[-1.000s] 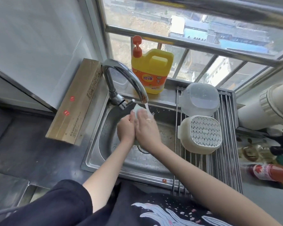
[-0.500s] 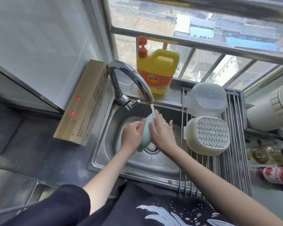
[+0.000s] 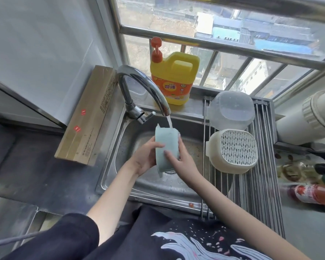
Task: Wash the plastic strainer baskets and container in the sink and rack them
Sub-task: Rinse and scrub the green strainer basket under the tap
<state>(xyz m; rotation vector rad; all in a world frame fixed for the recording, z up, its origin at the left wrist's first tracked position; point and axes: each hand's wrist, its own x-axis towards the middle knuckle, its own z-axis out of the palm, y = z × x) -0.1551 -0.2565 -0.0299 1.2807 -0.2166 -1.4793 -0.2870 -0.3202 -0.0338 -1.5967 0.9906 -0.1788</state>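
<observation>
Centre frame, over the sink [image 3: 120, 147]: both hands hold a pale green basket [image 3: 166, 147] on edge, its top rim under the tap [image 3: 144, 87], probably so water runs down its walls. Left hand [image 3: 144, 158] wraps fingers round its left side; right hand [image 3: 180, 158] clamps it, thumb across the front. The basket looks thin, matte, wet. At right, a white strainer [image 3: 233, 152] and clear container [image 3: 231, 111] sit upside down on the rack [image 3: 266, 184], likely draining.

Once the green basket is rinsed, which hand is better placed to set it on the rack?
Right hand, probably: it grips the green basket on the side toward the rack.
</observation>
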